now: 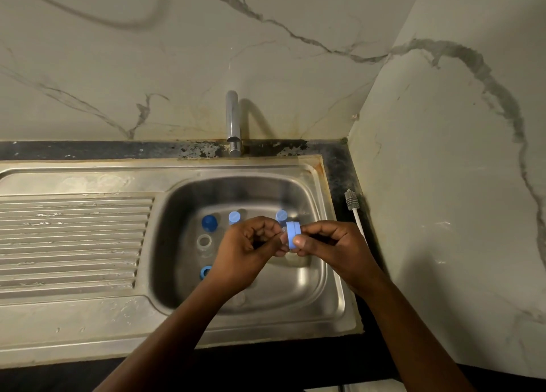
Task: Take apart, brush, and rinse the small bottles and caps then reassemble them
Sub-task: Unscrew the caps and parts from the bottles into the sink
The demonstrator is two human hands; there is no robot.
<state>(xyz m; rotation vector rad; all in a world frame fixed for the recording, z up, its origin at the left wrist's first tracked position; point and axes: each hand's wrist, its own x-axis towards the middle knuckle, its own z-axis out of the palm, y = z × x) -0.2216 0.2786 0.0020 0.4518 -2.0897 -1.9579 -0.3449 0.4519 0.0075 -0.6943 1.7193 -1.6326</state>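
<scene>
Both hands are over the sink [301, 291], working one small bottle [284, 231] between them.
- Left hand [251, 252]: curled round the clear body, which the fingers mostly hide.
- Right hand [328, 244]: pinches the light blue cap [293, 234], thumb in front and fingers behind.
- Can't tell if the cap is threaded on or already loose. My guess is a twist step, off or on.

Handling, my read:
- Tiny, light, rigid plastic, probably wet and so slippery.
- The cap shows one seam round it and looks smooth otherwise.
- Pinch the cap by its rim and hold the body low.
- Stay over the basin so a drop lands inside.

Also in the basin:
- dark blue cap [209, 222]
- capped bottle [234, 218]
- second capped bottle [281, 215], just behind the held one
- open clear bottle [204, 241]
- loose blue cap [206, 272], partly behind the left wrist

The brush [353, 207] lies on the dark tabletop [336, 178] right of the sink, not in hand. No water visible from the tap [233, 122].

No brand, label or writing is readable on anything.
</scene>
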